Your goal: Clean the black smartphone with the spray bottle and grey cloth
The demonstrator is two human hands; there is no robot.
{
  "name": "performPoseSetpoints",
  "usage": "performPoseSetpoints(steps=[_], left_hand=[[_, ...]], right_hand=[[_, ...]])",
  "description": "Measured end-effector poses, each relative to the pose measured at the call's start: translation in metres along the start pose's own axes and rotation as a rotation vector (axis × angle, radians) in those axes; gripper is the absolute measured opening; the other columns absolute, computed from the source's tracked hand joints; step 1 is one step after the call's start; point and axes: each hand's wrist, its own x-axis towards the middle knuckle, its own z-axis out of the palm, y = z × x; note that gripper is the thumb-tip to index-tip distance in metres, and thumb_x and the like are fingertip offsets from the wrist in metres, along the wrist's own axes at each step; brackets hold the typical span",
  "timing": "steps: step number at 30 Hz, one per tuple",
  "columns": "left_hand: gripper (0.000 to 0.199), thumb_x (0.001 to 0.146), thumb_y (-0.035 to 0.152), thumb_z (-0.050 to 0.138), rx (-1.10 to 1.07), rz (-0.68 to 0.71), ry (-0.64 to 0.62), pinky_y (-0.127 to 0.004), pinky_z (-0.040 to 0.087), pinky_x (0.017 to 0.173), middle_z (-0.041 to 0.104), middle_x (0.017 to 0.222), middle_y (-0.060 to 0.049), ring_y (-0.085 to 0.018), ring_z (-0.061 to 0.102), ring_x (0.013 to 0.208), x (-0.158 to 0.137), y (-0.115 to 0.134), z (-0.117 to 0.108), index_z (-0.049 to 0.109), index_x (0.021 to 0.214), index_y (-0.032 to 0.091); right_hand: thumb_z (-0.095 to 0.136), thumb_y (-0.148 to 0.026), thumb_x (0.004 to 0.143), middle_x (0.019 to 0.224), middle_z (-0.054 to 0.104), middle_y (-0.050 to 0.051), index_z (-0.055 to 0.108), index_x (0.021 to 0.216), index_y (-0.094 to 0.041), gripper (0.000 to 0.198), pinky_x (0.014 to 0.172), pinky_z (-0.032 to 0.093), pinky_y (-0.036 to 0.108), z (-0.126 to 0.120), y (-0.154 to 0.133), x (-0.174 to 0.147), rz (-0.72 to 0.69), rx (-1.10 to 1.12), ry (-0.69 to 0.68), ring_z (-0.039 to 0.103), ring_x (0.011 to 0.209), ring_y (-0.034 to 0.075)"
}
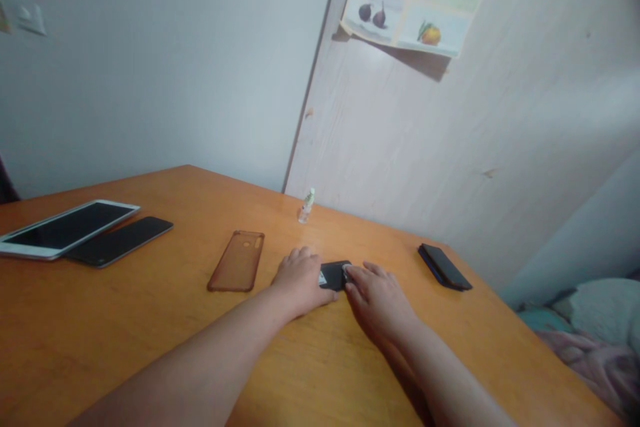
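A flat black phone-like thing [333, 275] lies on the table between my hands, with a white label showing at its left part. My left hand [303, 280] covers its left end, the thumb along the near edge and the fingers over the far side. At the right end, the bent fingers of my right hand [377, 297] press together near a small silvery, ring-like piece [346, 271]. Whether those fingers hold this piece or only touch it is hidden. To the left of my left hand lies a brown phone case [237, 261], its camera cutout at the far end.
A white tablet [70, 230] and a black phone [123, 240] overlap on the left of the wooden table [190, 347]. A small clear bottle [307, 207] stands near the back edge. At right rests a dark wallet-like thing [444, 267]. Walls rise behind.
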Motion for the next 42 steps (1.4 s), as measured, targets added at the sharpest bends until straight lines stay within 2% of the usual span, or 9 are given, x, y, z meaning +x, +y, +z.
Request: performPoseSetpoints(steps=[4,10,16,18,21,23,29,36,42], left_hand=[[0.057,0.059,0.059,0.071,0.025,0.057,-0.091,-0.04,0.049,0.084,0.06,0.112,-0.011,-0.032,0.057,0.104,0.0,-0.009,-0.015,0.064,0.101,0.022],[0.049,0.058,0.049,0.071,0.038,0.088,-0.223,-0.033,0.052,0.077,0.063,0.104,-0.009,-0.027,0.063,0.094,0.0,-0.024,-0.033,0.066,0.098,0.022],[0.041,0.059,0.042,0.07,0.002,0.132,-0.198,-0.03,0.052,0.071,0.065,0.097,-0.008,-0.025,0.065,0.087,0.0,-0.029,-0.03,0.069,0.094,0.022],[0.042,0.057,0.045,0.071,-0.01,0.122,-0.198,-0.031,0.052,0.071,0.065,0.096,-0.007,-0.025,0.065,0.086,0.001,-0.029,-0.03,0.069,0.093,0.023],[0.049,0.055,0.052,0.073,-0.017,0.1,-0.202,-0.032,0.052,0.072,0.064,0.098,-0.007,-0.027,0.064,0.089,0.001,-0.029,-0.03,0.07,0.095,0.025],[0.053,0.053,0.056,0.074,-0.012,0.089,-0.193,-0.033,0.052,0.073,0.063,0.1,-0.007,-0.027,0.064,0.09,0.001,-0.028,-0.029,0.071,0.097,0.027],[0.045,0.059,0.053,0.07,0.009,0.115,-0.192,-0.033,0.052,0.073,0.064,0.096,-0.007,-0.027,0.065,0.087,-0.001,-0.026,-0.027,0.071,0.095,0.025],[0.056,0.054,0.054,0.074,-0.011,0.092,-0.195,-0.034,0.053,0.076,0.063,0.103,-0.009,-0.029,0.064,0.093,0.0,-0.023,-0.027,0.066,0.098,0.021],[0.054,0.059,0.047,0.07,-0.048,0.093,-0.152,-0.035,0.052,0.081,0.063,0.11,-0.011,-0.03,0.062,0.103,-0.001,-0.022,-0.024,0.058,0.105,0.021]], right_hand=[[0.039,-0.036,0.098,0.147,0.051,0.006,0.054,0.137,-0.024,0.043,0.104,0.036,0.045,-0.004,0.002,-0.001,-0.012,-0.005,-0.085,0.04,0.138,0.029],[0.034,-0.039,0.101,0.149,0.048,0.01,0.046,0.144,-0.02,0.049,0.109,0.032,0.049,-0.005,-0.006,-0.005,-0.02,0.023,-0.103,0.032,0.144,0.03],[0.029,-0.05,0.102,0.158,0.033,0.003,0.035,0.152,-0.03,0.054,0.118,0.017,0.053,-0.003,-0.022,-0.011,-0.221,0.189,-0.247,0.02,0.149,0.027],[0.028,-0.05,0.101,0.158,0.032,0.004,0.036,0.151,-0.03,0.054,0.117,0.012,0.058,-0.002,-0.015,-0.008,-0.167,0.175,-0.247,0.018,0.149,0.028],[0.03,-0.046,0.101,0.157,0.033,0.008,0.038,0.151,-0.023,0.055,0.115,0.01,0.065,0.0,-0.003,-0.005,0.023,0.081,-0.191,0.017,0.149,0.033],[0.031,-0.044,0.101,0.157,0.033,0.01,0.037,0.151,-0.02,0.056,0.114,0.01,0.066,0.0,-0.005,-0.006,0.064,0.06,-0.18,0.016,0.149,0.034],[0.026,-0.052,0.102,0.159,0.03,0.003,0.033,0.152,-0.031,0.055,0.117,0.009,0.061,-0.007,-0.033,-0.015,-0.238,0.255,-0.301,0.017,0.149,0.027],[0.029,-0.045,0.102,0.155,0.038,0.006,0.044,0.147,-0.024,0.052,0.114,0.006,0.068,0.001,-0.005,-0.005,0.09,0.088,-0.163,0.018,0.148,0.034],[0.025,-0.049,0.103,0.156,0.037,0.003,0.04,0.149,-0.033,0.051,0.117,0.008,0.062,-0.005,-0.035,-0.01,-0.22,0.275,-0.257,0.017,0.149,0.028]])
